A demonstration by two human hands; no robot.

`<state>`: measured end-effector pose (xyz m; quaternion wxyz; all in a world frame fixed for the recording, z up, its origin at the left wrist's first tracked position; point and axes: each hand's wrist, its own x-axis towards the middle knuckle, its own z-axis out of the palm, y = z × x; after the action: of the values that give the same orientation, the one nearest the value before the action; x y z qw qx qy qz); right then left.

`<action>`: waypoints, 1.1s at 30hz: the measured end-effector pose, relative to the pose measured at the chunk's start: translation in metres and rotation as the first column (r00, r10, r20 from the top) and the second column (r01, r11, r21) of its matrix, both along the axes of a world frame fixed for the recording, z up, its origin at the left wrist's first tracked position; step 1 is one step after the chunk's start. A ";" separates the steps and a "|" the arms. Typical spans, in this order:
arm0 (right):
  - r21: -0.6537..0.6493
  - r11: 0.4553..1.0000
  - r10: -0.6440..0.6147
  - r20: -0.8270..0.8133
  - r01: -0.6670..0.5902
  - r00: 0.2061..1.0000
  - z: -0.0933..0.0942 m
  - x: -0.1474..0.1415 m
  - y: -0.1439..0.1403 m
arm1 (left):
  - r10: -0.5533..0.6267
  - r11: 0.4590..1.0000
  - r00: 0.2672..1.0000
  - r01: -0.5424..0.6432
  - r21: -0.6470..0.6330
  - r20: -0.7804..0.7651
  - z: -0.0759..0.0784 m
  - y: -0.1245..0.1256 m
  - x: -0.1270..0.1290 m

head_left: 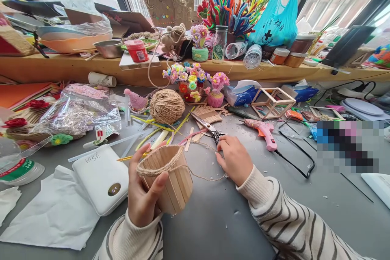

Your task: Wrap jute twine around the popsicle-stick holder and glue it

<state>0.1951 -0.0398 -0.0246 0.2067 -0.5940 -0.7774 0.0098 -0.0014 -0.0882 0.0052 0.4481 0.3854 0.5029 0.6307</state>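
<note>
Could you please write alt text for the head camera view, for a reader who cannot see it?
A person's left hand holds a tilted wooden-stick cup rimmed with twine, while the right hand is at the handles of scissors. Beyond lie a ball of twine and a pink glue gun on a cluttered grey table.

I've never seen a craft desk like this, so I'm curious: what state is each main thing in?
Stick cup: tilted, twine-rimmed, held in the left hand
Twine strand: slack
Scissors: handles at the right hand; grip unclear
Twine ball: wound
Glue gun: lying down, cord attached; heat can't be seen
Glass bottle: upright, capped
White power bank: lying flat
</note>
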 end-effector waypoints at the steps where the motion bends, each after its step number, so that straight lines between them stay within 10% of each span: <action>1: -0.006 1.000 -0.006 -0.007 0.006 1.000 -0.001 -0.002 0.000 | -0.001 1.000 1.000 0.001 -0.009 0.009 0.000 0.000 0.001; 10: 0.025 0.973 0.227 -0.252 -0.228 0.941 0.002 0.004 -0.009 | -0.075 0.991 0.989 0.089 -0.104 0.128 0.000 0.001 0.013; 15: 0.120 0.975 -0.165 -0.172 0.187 0.971 0.003 0.072 0.003 | -0.142 0.979 0.964 0.170 -0.111 0.224 0.001 0.000 0.031; 20: -0.085 0.744 -0.646 0.165 0.663 0.746 0.006 0.112 0.023 | -0.205 0.966 0.937 0.241 -0.098 0.284 -0.003 0.001 0.047; 26: -0.257 0.588 -0.746 0.193 0.767 0.637 0.005 0.102 0.049 | -0.224 0.959 0.930 0.263 -0.104 0.292 -0.007 0.003 0.049; 33: -0.271 0.622 -0.719 0.173 0.735 0.673 0.007 0.120 0.041 | -0.214 0.963 0.917 0.255 -0.084 0.337 -0.012 0.004 0.048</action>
<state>0.3147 0.0011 -0.0179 0.0756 -0.8822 -0.4634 0.0364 0.0463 -0.0837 -0.0069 0.6207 0.3045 0.4112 0.5941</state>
